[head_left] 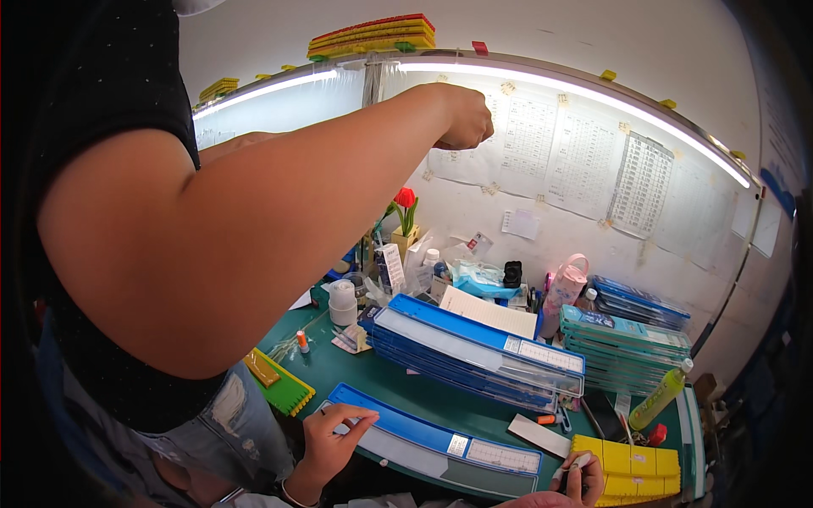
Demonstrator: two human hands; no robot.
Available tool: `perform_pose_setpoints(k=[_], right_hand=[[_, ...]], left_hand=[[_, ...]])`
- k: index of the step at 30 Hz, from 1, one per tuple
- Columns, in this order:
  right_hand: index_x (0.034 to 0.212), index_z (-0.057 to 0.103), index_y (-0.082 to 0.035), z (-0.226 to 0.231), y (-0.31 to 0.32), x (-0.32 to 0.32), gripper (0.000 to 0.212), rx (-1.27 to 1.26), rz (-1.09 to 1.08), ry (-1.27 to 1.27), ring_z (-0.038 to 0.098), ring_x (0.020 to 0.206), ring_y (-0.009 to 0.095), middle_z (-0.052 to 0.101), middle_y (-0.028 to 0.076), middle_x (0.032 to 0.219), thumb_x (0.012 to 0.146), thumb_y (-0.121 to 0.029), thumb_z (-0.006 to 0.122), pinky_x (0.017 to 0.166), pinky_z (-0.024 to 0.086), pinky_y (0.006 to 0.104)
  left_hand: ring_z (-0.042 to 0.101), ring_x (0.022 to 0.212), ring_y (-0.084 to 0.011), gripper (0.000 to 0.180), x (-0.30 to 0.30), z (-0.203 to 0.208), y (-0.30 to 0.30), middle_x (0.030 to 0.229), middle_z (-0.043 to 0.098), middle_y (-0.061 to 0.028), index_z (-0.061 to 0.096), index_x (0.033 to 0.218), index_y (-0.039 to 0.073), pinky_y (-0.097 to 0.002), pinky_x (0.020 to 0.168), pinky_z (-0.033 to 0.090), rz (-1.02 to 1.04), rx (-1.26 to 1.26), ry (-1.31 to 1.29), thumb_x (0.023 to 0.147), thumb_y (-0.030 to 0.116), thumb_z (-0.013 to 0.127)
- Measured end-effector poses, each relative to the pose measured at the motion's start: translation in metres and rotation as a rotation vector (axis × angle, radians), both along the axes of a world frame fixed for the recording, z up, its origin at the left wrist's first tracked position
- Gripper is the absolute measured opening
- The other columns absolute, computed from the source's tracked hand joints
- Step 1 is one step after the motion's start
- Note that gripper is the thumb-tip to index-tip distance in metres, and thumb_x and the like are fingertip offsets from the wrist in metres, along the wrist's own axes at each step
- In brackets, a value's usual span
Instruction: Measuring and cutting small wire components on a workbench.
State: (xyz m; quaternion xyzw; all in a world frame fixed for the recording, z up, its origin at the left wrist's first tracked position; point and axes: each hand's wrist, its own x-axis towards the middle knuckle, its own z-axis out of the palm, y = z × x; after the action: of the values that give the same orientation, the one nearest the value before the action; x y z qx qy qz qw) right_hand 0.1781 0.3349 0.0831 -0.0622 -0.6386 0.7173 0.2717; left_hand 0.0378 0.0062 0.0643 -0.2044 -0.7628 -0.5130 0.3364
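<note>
A long flat blue-and-clear case [436, 436] with a printed scale at its right end lies on the green table in front of me. My left hand [329, 440] is at its left end, with thumb and forefinger pinched together over it; whatever is between them is too small to tell. My right hand [581, 481] is beyond the case's right end, by a stack of yellow notched plates [637, 470]. Its fingers are curled in around something small and whitish. A pale flat strip [539, 435] lies just beyond that hand.
Another person's bare arm [279, 220] reaches across from the left, ending in a closed hand [466, 117]. Behind my case are stacked blue cases [474, 347], teal cases [622, 347], and a yellow-green bottle [658, 398]. A green-and-yellow notched plate [284, 385] lies left.
</note>
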Motion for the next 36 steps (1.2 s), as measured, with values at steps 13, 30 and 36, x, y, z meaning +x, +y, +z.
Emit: perform_pose_setpoints(k=[13,30,36], right_hand=[[0.108,0.052,-0.007,0.001,-0.009,0.009,0.01,-0.014,-0.089,-0.015,0.048,0.069,0.005,0.053,0.002,0.102,0.105,-0.016,0.051,0.055,0.036,0.0166],[0.1,0.051,-0.001,-0.046,-0.043,-0.065,0.007,0.081,0.55,-0.384,0.046,0.08,0.013,0.055,0.009,0.102,0.094,0.003,0.053,0.074,0.04,0.0252],[0.1,0.052,0.0,-0.053,-0.055,-0.091,0.014,0.259,0.733,-0.287,0.051,0.081,0.018,0.056,0.012,0.1,0.089,0.008,0.057,0.07,0.042,0.0271]], left_hand=[[0.068,0.074,-0.0109,0.008,-0.001,-0.011,-0.003,0.09,0.077,-0.0062,0.075,0.093,0.002,-0.0238,0.06,0.051,0.066,0.053,-0.162,0.086,0.0,0.079],[0.069,0.088,-0.0132,0.012,-0.068,-0.08,-0.035,0.097,0.074,-0.011,0.07,0.096,-0.004,-0.0266,0.077,0.056,0.326,-0.005,-0.348,0.09,0.003,0.078],[0.068,0.09,-0.015,0.027,-0.073,-0.084,-0.045,0.099,0.073,-0.0104,0.057,0.112,-0.001,-0.0282,0.079,0.053,0.412,-0.084,-0.399,0.092,0.004,0.074]])
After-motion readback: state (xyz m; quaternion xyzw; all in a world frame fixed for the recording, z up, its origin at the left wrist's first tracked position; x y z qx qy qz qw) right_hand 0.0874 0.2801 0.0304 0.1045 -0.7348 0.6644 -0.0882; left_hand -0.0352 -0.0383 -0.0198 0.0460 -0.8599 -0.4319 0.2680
